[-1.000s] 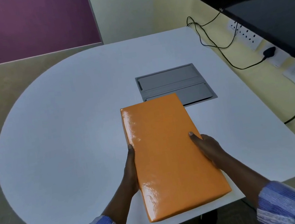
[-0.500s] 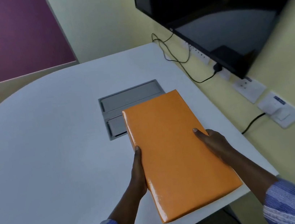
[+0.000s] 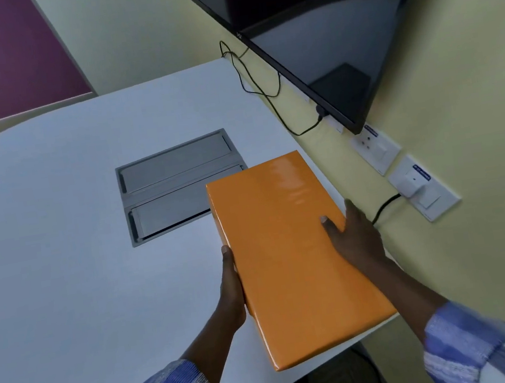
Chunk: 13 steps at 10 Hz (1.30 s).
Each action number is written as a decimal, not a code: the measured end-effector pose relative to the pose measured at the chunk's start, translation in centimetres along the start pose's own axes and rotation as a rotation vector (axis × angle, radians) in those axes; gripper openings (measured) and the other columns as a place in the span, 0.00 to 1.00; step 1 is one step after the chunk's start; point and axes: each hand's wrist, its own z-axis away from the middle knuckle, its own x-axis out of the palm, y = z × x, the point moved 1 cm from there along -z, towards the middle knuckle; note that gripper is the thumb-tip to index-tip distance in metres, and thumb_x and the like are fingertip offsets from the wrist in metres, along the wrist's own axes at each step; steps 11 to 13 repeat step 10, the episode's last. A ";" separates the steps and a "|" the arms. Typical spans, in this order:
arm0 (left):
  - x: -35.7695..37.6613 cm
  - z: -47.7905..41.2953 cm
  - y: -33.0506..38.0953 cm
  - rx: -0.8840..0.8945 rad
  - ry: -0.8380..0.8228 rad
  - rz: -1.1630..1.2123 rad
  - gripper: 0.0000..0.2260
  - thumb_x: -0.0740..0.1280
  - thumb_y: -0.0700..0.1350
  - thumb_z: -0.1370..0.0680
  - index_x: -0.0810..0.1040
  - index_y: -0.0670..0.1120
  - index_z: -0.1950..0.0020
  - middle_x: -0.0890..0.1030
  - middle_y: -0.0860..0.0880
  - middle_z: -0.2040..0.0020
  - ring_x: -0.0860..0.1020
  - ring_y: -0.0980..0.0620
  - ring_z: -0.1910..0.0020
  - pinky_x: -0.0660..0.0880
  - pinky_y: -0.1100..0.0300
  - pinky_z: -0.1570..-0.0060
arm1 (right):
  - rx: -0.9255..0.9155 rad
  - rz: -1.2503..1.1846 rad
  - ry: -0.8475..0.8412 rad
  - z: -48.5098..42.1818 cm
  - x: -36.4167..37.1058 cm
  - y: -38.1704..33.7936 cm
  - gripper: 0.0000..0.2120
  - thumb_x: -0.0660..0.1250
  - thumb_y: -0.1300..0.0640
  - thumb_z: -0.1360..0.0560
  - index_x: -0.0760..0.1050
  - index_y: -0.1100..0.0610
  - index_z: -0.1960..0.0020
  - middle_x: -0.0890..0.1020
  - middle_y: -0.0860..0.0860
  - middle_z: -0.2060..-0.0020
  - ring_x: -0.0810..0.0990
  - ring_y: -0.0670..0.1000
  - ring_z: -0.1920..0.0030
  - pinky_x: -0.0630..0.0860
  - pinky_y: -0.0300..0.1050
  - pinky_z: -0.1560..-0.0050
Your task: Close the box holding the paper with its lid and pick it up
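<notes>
Gripping the closed orange box (image 3: 288,251) between them, the left hand (image 3: 230,287) clasped its left edge and the right hand (image 3: 353,237) its right; fingers beneath were hidden.

The box (image 3: 288,251) sits between both hands, floor box (image 3: 172,183) behind-left.
</notes>
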 end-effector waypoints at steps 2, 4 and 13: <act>2.7 -1.3 -1.1 -0.034 0.082 -0.077 0.28 0.44 0.69 0.21 0.69 0.58 0.29 0.83 0.51 0.39 0.83 0.47 0.42 0.81 0.47 0.46 | -0.479 0.273 -0.059 3.7 3.5 -3.1 0.38 0.48 0.30 0.22 0.50 0.51 0.19 0.50 0.54 0.19 0.46 0.59 0.20 0.48 0.62 0.23; 6.1 -2.3 -1.1 -0.091 0.105 -0.141 0.23 0.43 0.69 0.21 0.66 0.62 0.34 0.78 0.59 0.47 0.77 0.55 0.48 0.75 0.50 0.48 | -0.468 0.377 -0.031 2.7 4.3 -1.3 0.37 0.46 0.30 0.22 0.49 0.49 0.19 0.46 0.55 0.19 0.40 0.61 0.20 0.43 0.65 0.23; 7.8 -1.8 1.6 -0.127 0.018 -0.400 0.29 0.44 0.65 0.18 0.56 0.55 0.21 0.66 0.50 0.25 0.64 0.46 0.25 0.62 0.40 0.28 | -0.387 0.376 0.025 1.3 2.5 -0.6 0.37 0.49 0.32 0.22 0.55 0.52 0.20 0.52 0.58 0.20 0.47 0.63 0.20 0.47 0.67 0.24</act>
